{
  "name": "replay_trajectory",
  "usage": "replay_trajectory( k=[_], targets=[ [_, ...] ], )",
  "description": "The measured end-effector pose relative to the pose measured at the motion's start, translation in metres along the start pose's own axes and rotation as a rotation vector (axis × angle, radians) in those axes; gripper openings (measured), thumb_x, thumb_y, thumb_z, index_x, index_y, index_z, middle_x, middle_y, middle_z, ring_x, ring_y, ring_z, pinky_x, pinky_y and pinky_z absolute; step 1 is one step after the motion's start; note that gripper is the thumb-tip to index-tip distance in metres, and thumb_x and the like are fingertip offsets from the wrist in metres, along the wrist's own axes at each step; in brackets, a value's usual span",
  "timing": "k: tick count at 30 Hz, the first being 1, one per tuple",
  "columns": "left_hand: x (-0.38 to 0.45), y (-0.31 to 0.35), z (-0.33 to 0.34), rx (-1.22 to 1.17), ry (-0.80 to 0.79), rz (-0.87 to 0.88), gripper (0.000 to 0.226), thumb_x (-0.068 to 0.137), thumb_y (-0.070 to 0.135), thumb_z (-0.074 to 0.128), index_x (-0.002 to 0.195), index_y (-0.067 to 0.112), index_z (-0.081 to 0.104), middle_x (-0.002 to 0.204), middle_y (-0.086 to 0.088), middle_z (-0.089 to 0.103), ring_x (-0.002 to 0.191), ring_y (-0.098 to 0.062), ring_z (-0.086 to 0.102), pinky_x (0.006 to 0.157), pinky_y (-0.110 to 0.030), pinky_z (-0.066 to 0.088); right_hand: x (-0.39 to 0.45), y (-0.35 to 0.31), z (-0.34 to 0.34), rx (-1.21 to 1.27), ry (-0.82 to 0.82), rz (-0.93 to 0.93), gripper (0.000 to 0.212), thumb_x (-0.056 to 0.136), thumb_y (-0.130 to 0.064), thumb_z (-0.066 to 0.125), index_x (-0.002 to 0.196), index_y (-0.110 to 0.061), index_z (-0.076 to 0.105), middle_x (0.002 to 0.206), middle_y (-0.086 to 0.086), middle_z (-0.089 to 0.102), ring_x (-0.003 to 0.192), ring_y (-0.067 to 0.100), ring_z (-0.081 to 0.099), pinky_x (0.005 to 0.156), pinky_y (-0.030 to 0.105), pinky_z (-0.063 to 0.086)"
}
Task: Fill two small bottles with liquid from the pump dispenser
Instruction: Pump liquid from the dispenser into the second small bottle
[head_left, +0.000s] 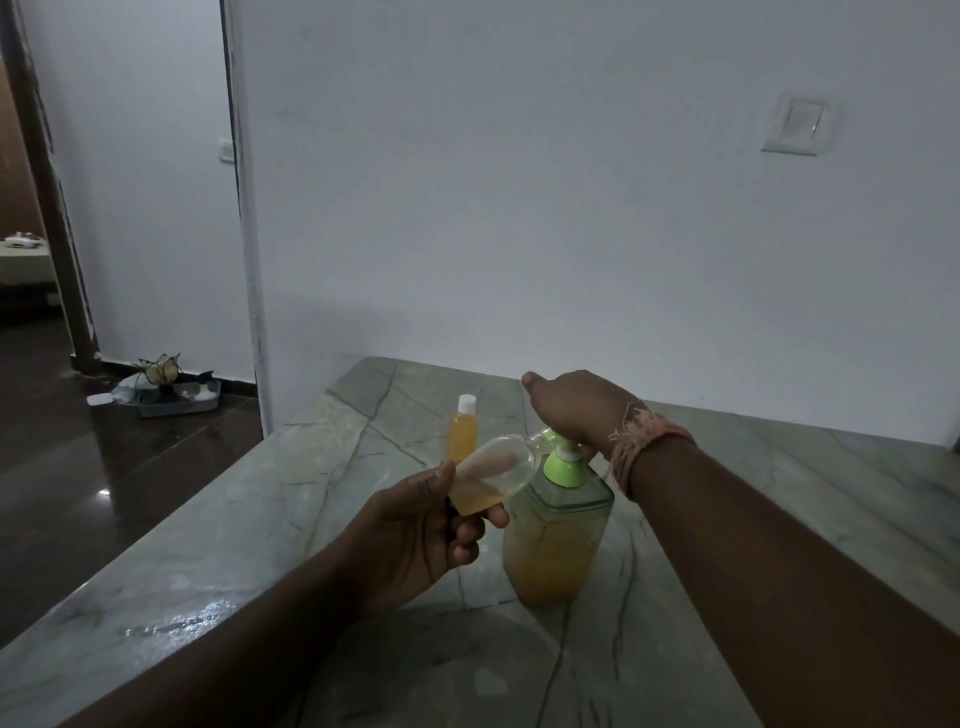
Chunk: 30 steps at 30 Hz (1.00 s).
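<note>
Now filling bottle two | left hand (415, 540) pinches tilted small bottle (491, 475), mouth at spout | right hand (576, 410) presses pump dispenser (558, 525) on desk (779, 519) | capped full bottle (464, 428) behind | next: keep pumping, mouth aligned.

Right hand (571, 410) atop pump dispenser (558, 525) — tilted small bottle (493, 473) in left hand (415, 540).

Glossy veined stone counter (363, 597); clear plastic small bottle (493, 467); glassy dispenser (556, 545)
</note>
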<state>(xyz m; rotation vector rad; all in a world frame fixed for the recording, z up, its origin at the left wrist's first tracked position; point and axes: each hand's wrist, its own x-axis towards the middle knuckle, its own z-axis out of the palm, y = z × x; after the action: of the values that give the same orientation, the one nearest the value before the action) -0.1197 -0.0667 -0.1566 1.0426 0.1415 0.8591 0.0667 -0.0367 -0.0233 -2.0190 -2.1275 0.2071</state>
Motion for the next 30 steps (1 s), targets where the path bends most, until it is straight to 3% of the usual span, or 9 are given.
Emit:
replay_trajectory(
  k=[1, 5, 9, 13, 16, 18, 22, 27, 30],
  targets=[
    [0.0, 0.0, -0.001, -0.002, -0.001, -0.001, 0.076, 0.089, 0.037, 0.073, 0.144, -0.003, 0.04, 0.101, -0.024, 0.063, 0.069, -0.016, 0.058, 0.064, -0.027, 0.053, -0.001, 0.001, 0.001, -0.001, 0.026, -0.005, 0.036, 0.103, -0.017, 0.021, 0.105, -0.03, 0.054, 0.135, 0.023, 0.051, 0.123, 0.035, 0.049, 0.098, 0.036, 0.04],
    [0.001, 0.0, -0.004, -0.006, -0.01, -0.006, 0.068, 0.09, 0.038, 0.072, 0.14, -0.001, 0.049, 0.099, -0.025, 0.062, 0.069, -0.016, 0.058, 0.063, -0.027, 0.053, -0.004, 0.005, 0.012, 0.069, 0.054, 0.043, 0.038, 0.103, -0.013, 0.026, 0.121, 0.001, 0.056, 0.125, 0.025, 0.057, 0.114, 0.038, 0.055, 0.091, 0.037, 0.045],
    [0.0, 0.001, -0.002, 0.01, 0.014, -0.004, 0.075, 0.087, 0.039, 0.075, 0.141, -0.002, 0.043, 0.098, -0.024, 0.063, 0.068, -0.016, 0.058, 0.062, -0.027, 0.053, -0.001, 0.004, 0.009, 0.065, 0.053, 0.062, 0.035, 0.101, -0.017, 0.026, 0.107, -0.003, 0.058, 0.126, 0.024, 0.057, 0.112, 0.035, 0.054, 0.085, 0.034, 0.041],
    [0.0, 0.0, 0.002, 0.019, 0.024, 0.008, 0.075, 0.085, 0.04, 0.077, 0.139, -0.002, 0.045, 0.099, -0.023, 0.064, 0.068, -0.016, 0.057, 0.063, -0.027, 0.053, 0.008, 0.007, 0.007, 0.111, 0.104, 0.121, 0.04, 0.094, -0.041, 0.033, 0.076, -0.012, 0.055, 0.106, 0.018, 0.064, 0.091, 0.03, 0.061, 0.074, 0.032, 0.044],
    [0.001, 0.0, 0.0, 0.019, 0.022, 0.008, 0.074, 0.086, 0.04, 0.076, 0.138, -0.002, 0.046, 0.099, -0.024, 0.064, 0.068, -0.016, 0.057, 0.063, -0.027, 0.053, 0.013, 0.009, 0.013, 0.15, 0.163, 0.163, 0.042, 0.096, -0.039, 0.031, 0.107, -0.011, 0.061, 0.12, 0.019, 0.059, 0.107, 0.035, 0.056, 0.089, 0.038, 0.044],
    [0.001, 0.0, -0.001, 0.012, 0.026, 0.005, 0.074, 0.086, 0.04, 0.076, 0.138, -0.003, 0.046, 0.098, -0.024, 0.064, 0.067, -0.016, 0.057, 0.062, -0.027, 0.053, 0.011, 0.009, 0.018, 0.088, 0.134, 0.155, 0.043, 0.098, -0.029, 0.026, 0.124, -0.011, 0.055, 0.129, 0.02, 0.054, 0.115, 0.035, 0.052, 0.087, 0.036, 0.04],
    [-0.001, 0.001, -0.001, 0.005, 0.036, -0.004, 0.075, 0.084, 0.04, 0.078, 0.139, -0.002, 0.047, 0.097, -0.024, 0.063, 0.067, -0.016, 0.057, 0.061, -0.026, 0.053, 0.007, 0.005, 0.016, 0.092, 0.11, 0.122, 0.039, 0.099, -0.013, 0.027, 0.129, -0.004, 0.051, 0.127, 0.023, 0.055, 0.115, 0.038, 0.053, 0.087, 0.039, 0.043],
    [-0.001, 0.0, 0.001, 0.008, 0.015, -0.001, 0.071, 0.088, 0.039, 0.074, 0.14, -0.001, 0.048, 0.1, -0.023, 0.063, 0.068, -0.015, 0.057, 0.062, -0.026, 0.053, 0.004, 0.001, 0.002, 0.058, 0.085, 0.093, 0.038, 0.1, -0.027, 0.025, 0.11, -0.007, 0.056, 0.127, 0.022, 0.056, 0.113, 0.036, 0.056, 0.094, 0.036, 0.043],
    [0.0, 0.0, -0.002, 0.001, -0.015, -0.012, 0.059, 0.092, 0.038, 0.069, 0.136, 0.001, 0.056, 0.101, -0.023, 0.064, 0.07, -0.015, 0.057, 0.064, -0.026, 0.053, 0.003, 0.002, 0.009, 0.072, 0.118, 0.097, 0.035, 0.099, -0.009, 0.026, 0.127, -0.003, 0.047, 0.132, 0.025, 0.051, 0.119, 0.038, 0.05, 0.093, 0.038, 0.042]
  ],
)
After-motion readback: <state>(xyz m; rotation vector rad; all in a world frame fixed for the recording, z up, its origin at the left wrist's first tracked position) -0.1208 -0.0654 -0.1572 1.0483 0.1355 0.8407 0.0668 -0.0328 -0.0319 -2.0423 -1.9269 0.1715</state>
